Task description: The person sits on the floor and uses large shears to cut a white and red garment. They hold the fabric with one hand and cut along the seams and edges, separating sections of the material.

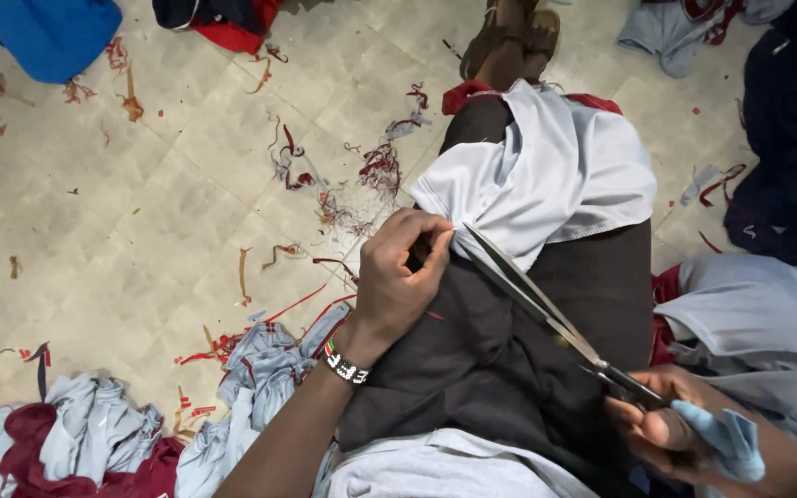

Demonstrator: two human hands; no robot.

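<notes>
Both hands are at work over the lap: the left hand [403,267] pinches the edge of a pale blue-grey garment [555,180] with fingers curled tight on the cloth, and the right hand [661,429], at about four o'clock in the view, is closed around the handles of a pair of long scissors [532,300]. A scrap of light blue fabric [731,443] is tucked against that right hand as well.

The blades run from the right hand up toward ten o'clock, their tips just at the pinched edge beside the left thumb; whether they are parted or closed at the tip is hard to say from this angle. My judgement is that trimming along the garment's edge is the step in hand, and the next cut would call for the left hand to keep the cloth taut while the blades bite right at the seam.

The garment lies draped over the person's dark-trousered knee, at about one o'clock from the left hand, smooth and hemmed, with a red trim [472,92] peeping out at its far side. Red and grey snippets [380,171] litter the tiled floor [140,231] at eleven o'clock, and heaps of similar clothes [94,443] sit at seven o'clock.
</notes>
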